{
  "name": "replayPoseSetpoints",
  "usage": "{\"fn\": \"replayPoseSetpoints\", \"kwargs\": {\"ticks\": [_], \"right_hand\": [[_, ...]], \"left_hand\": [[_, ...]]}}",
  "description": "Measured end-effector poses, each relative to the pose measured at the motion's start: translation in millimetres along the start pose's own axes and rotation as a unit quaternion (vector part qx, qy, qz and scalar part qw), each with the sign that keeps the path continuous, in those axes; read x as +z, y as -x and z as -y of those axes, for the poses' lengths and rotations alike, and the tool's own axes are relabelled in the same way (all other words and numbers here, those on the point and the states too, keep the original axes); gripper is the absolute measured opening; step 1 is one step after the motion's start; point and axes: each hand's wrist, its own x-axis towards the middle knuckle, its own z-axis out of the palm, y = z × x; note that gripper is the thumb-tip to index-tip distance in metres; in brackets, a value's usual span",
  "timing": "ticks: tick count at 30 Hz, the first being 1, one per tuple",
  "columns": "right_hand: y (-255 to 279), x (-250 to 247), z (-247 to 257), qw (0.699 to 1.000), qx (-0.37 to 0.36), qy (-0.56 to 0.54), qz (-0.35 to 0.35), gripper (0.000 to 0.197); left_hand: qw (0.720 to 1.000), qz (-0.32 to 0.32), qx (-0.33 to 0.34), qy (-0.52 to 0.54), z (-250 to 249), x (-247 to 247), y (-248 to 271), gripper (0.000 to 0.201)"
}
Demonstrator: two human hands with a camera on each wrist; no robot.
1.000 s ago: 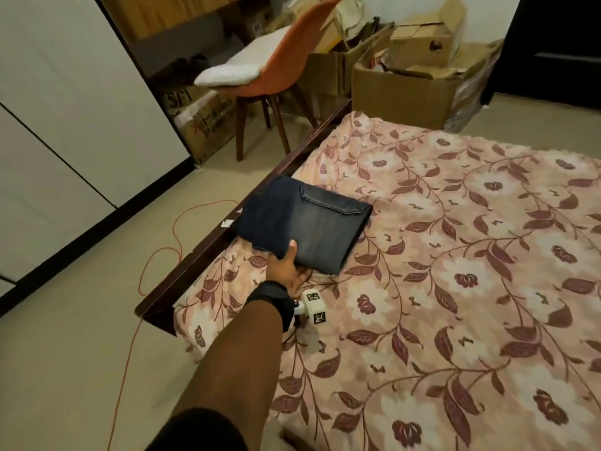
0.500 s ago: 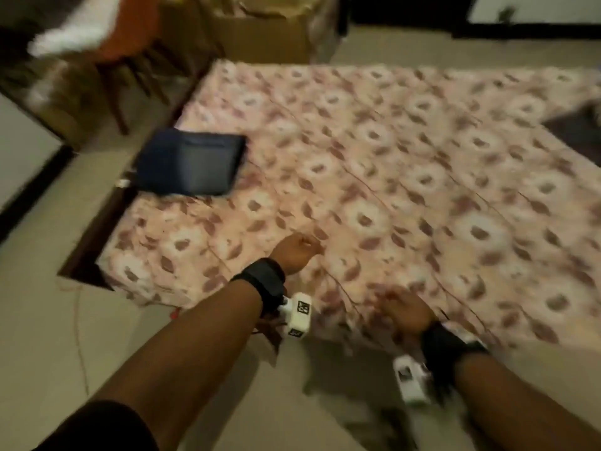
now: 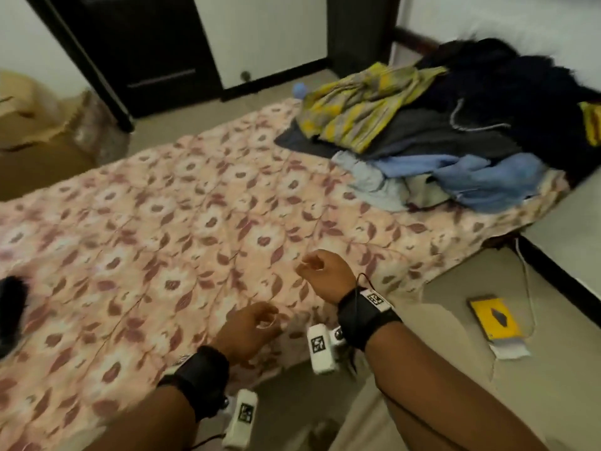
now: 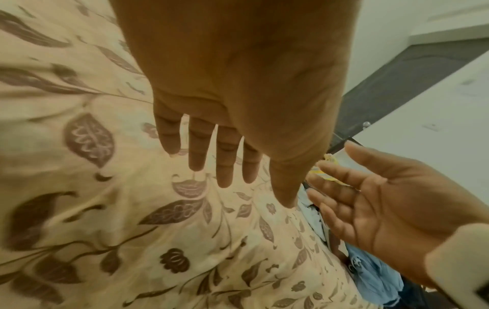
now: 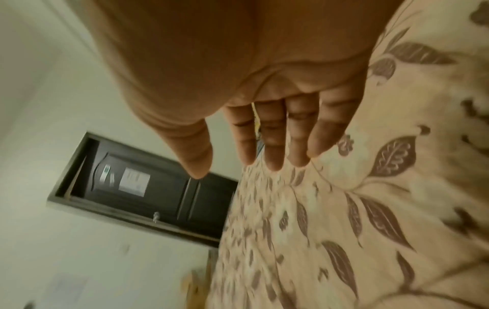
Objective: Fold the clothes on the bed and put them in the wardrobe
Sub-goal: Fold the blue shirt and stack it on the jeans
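The clothes (image 3: 455,138) lie in a loose heap at the far right corner of the bed (image 3: 162,222), well beyond the fingers of both hands and up to their right: a crumpled yellow-and-grey striped cloth (image 3: 361,105) on top toward the left, dark garments (image 3: 507,89) behind it, a grey piece under these, and soft rumpled light-blue pieces (image 3: 481,180) at the near edge of the heap, close to the bed's right side. The left hand (image 3: 250,330) hovers over the bed's near edge, its fingers (image 4: 225,158) straight, slightly spread and holding nothing. The right hand (image 3: 325,271) is just ahead and to its right, fingers (image 5: 275,142) likewise loosely extended and empty. Ahead of and to the left of the fingers, a wide stretch of flat floral bedsheet (image 3: 195,206), pale pink with reddish leaves and flowers, spreads to the far edge. A blurred dark shape (image 3: 11,307) shows at the sheet's left border. Right of the right hand, past the bed's corner, a yellow card (image 3: 494,320) lies on the beige floor (image 3: 455,301). Beyond the bed stands a dark door (image 3: 136,50).
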Motion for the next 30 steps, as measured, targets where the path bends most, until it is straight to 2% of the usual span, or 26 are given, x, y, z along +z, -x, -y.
{"fn": "replayPoseSetpoints", "kwargs": {"ticks": [3, 5, 8, 12, 15, 18, 22, 24, 26, 28, 30], "right_hand": [[5.3, -46.5, -21.7, 0.986, 0.033, -0.102, -0.13, 0.022], [-2.3, -72.6, -53.8, 0.967, 0.085, -0.134, -0.199, 0.022], [-32.6, -103.3, -78.7, 0.924, 0.178, -0.221, -0.256, 0.034], [-63.5, -139.3, -83.3, 0.896, 0.17, -0.268, -0.312, 0.034], [-70.7, -146.7, -90.0, 0.883, 0.174, -0.302, -0.313, 0.026], [-80.0, -145.5, -94.5, 0.885, 0.169, -0.319, -0.294, 0.02], [-94.7, -142.9, -97.0, 0.891, 0.165, -0.312, -0.285, 0.04], [-99.0, -144.1, -100.5, 0.89, 0.172, -0.313, -0.284, 0.04], [-101.5, -146.0, -104.4, 0.888, 0.178, -0.318, -0.281, 0.03], [-102.7, -148.7, -106.6, 0.886, 0.177, -0.323, -0.282, 0.036], [-102.0, -148.5, -107.0, 0.878, 0.177, -0.335, -0.294, 0.039]], "left_hand": [[1.0, 0.023, 0.01, 0.006, -29.0, -6.5, -26.9, 0.041], [0.998, 0.044, 0.038, 0.002, -60.4, -8.1, -53.9, 0.045], [0.993, 0.062, 0.072, -0.066, -102.2, -4.0, -100.1, 0.047], [0.976, 0.052, 0.137, -0.16, -171.9, -5.5, -168.0, 0.045], [0.973, -0.017, 0.16, -0.164, -222.5, -15.2, -242.5, 0.047], [0.959, -0.089, 0.173, -0.207, -270.9, -29.0, -318.1, 0.032], [0.935, -0.12, 0.221, -0.252, -319.1, -39.2, -389.1, 0.033], [0.929, -0.138, 0.267, -0.215, -332.6, -30.1, -405.6, 0.036], [0.925, -0.098, 0.342, -0.134, -345.1, -7.1, -401.6, 0.048], [0.894, -0.055, 0.427, -0.126, -361.1, 26.7, -392.8, 0.068], [0.881, -0.028, 0.45, -0.143, -376.5, 53.8, -389.6, 0.069]]}}
